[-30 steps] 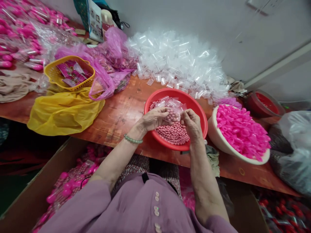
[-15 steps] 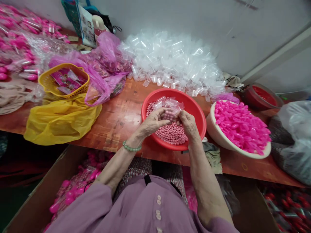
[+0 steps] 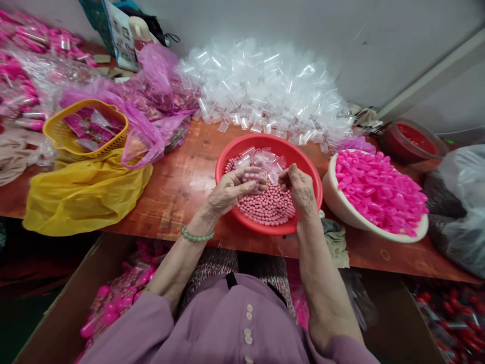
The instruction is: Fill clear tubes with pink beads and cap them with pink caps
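Over the red basin (image 3: 303, 222), my left hand (image 3: 227, 192) is closed around a clear plastic tube (image 3: 253, 177) with pink beads showing in it. To its right, my right hand (image 3: 301, 188) has its thumb and fingers drawn together in a pinch. Whether anything small sits in that pinch is hidden. Below both hands, loose pink beads (image 3: 267, 207) cover the bottom of the basin. More clear tubes (image 3: 269, 161) lie on the beads toward the basin's far side.
A large heap of clear tubes (image 3: 261, 86) lies against the wall. At the right stands a white basin (image 3: 329, 189) of bright pink plastic pieces (image 3: 379, 194). A yellow basket (image 3: 87, 150), a yellow bag (image 3: 87, 192) and a pink bag (image 3: 159, 76) occupy the left side.
My hands were together at the bead-filled tube. The right hand has moved away to the right, leaving the tube in my left hand. The view has shifted slightly.
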`<state>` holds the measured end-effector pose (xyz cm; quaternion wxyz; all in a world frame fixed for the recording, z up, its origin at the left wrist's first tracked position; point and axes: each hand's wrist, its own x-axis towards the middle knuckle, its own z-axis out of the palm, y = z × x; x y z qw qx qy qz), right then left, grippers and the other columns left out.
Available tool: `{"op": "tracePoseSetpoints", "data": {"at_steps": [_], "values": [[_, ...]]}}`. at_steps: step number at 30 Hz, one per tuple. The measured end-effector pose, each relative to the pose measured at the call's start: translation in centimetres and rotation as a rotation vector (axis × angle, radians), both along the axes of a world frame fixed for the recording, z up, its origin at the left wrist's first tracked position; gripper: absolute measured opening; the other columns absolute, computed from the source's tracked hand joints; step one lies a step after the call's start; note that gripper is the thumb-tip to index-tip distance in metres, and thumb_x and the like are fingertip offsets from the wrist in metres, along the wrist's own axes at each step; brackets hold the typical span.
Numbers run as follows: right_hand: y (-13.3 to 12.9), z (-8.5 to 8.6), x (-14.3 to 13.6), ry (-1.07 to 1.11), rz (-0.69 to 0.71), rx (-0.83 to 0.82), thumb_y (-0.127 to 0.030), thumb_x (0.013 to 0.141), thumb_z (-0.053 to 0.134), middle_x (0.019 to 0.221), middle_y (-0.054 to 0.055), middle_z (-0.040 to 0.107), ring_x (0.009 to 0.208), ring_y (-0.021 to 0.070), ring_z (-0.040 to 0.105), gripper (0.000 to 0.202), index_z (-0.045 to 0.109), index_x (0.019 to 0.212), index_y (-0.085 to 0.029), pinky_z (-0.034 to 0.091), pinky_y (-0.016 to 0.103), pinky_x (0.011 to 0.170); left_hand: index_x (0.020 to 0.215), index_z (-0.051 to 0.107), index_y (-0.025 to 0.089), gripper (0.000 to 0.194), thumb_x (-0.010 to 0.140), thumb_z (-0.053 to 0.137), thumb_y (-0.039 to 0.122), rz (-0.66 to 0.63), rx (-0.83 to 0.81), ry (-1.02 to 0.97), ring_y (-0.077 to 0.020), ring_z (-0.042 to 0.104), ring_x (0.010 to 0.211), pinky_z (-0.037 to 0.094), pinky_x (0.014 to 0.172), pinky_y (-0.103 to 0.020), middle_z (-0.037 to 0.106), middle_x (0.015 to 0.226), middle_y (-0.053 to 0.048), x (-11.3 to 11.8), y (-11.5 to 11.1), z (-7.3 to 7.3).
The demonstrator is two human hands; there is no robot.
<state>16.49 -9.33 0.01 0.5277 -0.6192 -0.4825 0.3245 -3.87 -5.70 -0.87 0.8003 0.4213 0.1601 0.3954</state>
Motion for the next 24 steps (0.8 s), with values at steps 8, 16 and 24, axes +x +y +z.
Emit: {"op": "tracePoseSetpoints", "data": {"at_steps": [8,16,24], "values": [[3.1,-0.1,3.9,-0.371,0.042,-0.15,-0.048,0.079,0.063,0.06,-0.003,0.055,0.057,0.0123,0.047,0.03,0.057,0.07,-0.021,0.036,0.026,0.056,0.095,0.065,0.018,0.031,0.074,0.08,0.036,0.169,0.069,0.111,-0.0139,0.071,0.077,0.061,0.077,-0.03,0.073,0.083,-0.002,-0.7,1.0,-0.9],[-0.1,4.8,6.0,-0.717,-0.072,0.0,-0.028,0.087,0.054,0.08,0.003,0.067,0.077,0.0173,0.06,0.013,0.064,0.084,-0.02,0.047,0.031,0.078,0.1,0.067,0.018,0.035,0.076,0.079,0.041,0.242,0.183,0.375,-0.0169,0.073,0.085,0.06,0.083,-0.03,0.075,0.091,-0.005,-0.1,1.0,-0.9],[-8.8,5.5,17.6,-1.136,-0.639,-0.425,-0.062,0.078,0.067,0.15,0.023,0.042,0.137,0.0473,0.037,0.072,0.057,0.134,-0.019,0.032,0.067,0.107,0.104,0.066,0.02,0.035,0.08,0.075,0.044,0.306,0.232,0.434,-0.0163,0.073,0.088,0.059,0.088,-0.029,0.075,0.09,-0.003,-0.2,0.6,-1.4]]}}
